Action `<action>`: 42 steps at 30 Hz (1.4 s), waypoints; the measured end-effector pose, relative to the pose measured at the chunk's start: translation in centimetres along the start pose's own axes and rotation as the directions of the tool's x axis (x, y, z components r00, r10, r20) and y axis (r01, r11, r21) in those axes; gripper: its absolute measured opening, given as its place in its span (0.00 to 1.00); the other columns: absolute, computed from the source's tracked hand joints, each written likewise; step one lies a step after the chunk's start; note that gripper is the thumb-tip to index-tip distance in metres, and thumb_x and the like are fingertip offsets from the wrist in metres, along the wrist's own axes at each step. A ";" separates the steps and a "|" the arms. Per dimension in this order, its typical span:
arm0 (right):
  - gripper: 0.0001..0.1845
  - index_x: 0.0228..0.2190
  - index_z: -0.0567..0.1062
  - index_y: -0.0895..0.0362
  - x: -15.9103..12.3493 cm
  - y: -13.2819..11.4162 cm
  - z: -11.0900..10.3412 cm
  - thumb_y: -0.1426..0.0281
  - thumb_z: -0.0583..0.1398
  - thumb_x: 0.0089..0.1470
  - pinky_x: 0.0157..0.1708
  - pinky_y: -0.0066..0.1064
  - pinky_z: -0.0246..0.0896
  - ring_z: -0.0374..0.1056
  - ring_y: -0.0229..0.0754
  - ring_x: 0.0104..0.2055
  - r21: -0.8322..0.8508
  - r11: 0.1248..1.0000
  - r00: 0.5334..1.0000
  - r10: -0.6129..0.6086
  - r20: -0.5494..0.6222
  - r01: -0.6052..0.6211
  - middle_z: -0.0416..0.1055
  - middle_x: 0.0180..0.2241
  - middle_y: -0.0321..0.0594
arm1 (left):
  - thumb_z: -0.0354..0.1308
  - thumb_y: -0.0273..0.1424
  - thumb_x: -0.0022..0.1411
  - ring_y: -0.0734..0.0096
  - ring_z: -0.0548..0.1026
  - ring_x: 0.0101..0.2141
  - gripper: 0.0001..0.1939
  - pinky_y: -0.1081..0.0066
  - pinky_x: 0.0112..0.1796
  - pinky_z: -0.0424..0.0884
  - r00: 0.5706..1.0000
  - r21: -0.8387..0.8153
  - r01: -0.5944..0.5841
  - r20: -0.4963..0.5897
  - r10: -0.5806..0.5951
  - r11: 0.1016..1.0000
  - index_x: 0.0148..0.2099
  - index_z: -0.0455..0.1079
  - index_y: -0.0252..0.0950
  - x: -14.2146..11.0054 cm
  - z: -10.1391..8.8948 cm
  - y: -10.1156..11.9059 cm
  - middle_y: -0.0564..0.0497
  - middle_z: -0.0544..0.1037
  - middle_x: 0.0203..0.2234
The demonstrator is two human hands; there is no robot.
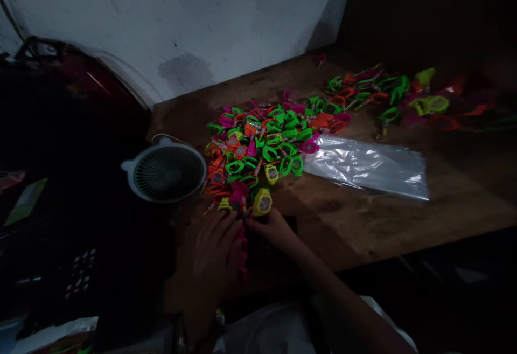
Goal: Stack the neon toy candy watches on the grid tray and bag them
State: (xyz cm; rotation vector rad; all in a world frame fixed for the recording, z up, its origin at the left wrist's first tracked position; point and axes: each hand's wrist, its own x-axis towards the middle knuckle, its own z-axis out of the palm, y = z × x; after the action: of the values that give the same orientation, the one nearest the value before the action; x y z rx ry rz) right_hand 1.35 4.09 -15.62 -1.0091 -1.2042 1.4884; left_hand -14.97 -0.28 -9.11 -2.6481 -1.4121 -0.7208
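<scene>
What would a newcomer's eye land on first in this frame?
Probably the heap of neon toy watches in green, orange, pink and yellow at mid-table, vivid against the dim room. Next, the shiny clear plastic bags lying flat just right of it, then the round fan to its left. Both hands work at the heap's near edge, beside a yellow watch.

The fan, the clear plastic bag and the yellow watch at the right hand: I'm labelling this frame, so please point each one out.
Fan (169,173): head view, on its round grille.
Clear plastic bag (375,169): head view, middle of its shiny surface.
Yellow watch (264,203): head view, on its face.
</scene>
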 end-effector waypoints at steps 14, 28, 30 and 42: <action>0.13 0.39 0.76 0.57 -1.5 1.5 3.3 0.78 0.54 0.57 0.45 0.33 0.63 0.68 0.43 0.42 -0.597 0.785 0.981 -0.191 0.020 0.165 0.72 0.39 0.45 | 0.48 0.30 0.65 0.62 0.68 0.52 0.15 0.59 0.51 0.64 0.995 0.025 0.101 0.021 -0.102 0.995 0.53 0.64 0.37 -0.5 0.0 0.7 0.46 0.74 0.49; 0.13 0.23 0.73 0.60 2.2 0.2 0.2 0.62 0.59 0.47 0.19 0.26 0.56 0.57 0.32 0.16 0.144 0.880 0.892 0.447 0.068 -0.453 0.65 0.16 0.32 | 0.48 0.33 0.65 0.57 0.63 0.51 0.21 0.52 0.51 0.61 0.960 0.085 0.141 0.231 -0.157 0.986 0.60 0.59 0.40 1.2 -1.0 1.6 0.49 0.67 0.57; 0.14 0.26 0.73 0.60 3.0 0.1 0.9 0.60 0.61 0.45 0.23 0.26 0.59 0.62 0.34 0.20 0.194 0.894 0.912 0.410 0.010 -0.404 0.69 0.21 0.35 | 0.49 0.32 0.65 0.57 0.63 0.51 0.21 0.52 0.51 0.61 0.966 0.088 0.139 0.207 -0.155 0.986 0.59 0.60 0.40 0.5 -1.1 1.5 0.49 0.67 0.56; 0.13 0.29 0.72 0.57 0.4 -0.4 -2.7 0.62 0.65 0.44 0.34 0.30 0.63 0.67 0.39 0.31 0.007 1.000 0.999 0.016 0.051 -0.016 0.73 0.29 0.36 | 0.49 0.31 0.65 0.58 0.68 0.49 0.18 0.55 0.49 0.64 0.969 0.108 0.192 0.134 -0.205 0.975 0.56 0.63 0.34 0.3 -0.7 0.2 0.45 0.73 0.50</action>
State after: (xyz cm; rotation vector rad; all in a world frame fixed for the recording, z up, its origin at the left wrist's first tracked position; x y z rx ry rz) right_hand 3.97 5.07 -15.69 -0.9832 -1.2279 1.5384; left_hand -14.96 -0.31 -8.27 -2.5571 -1.7224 -0.4691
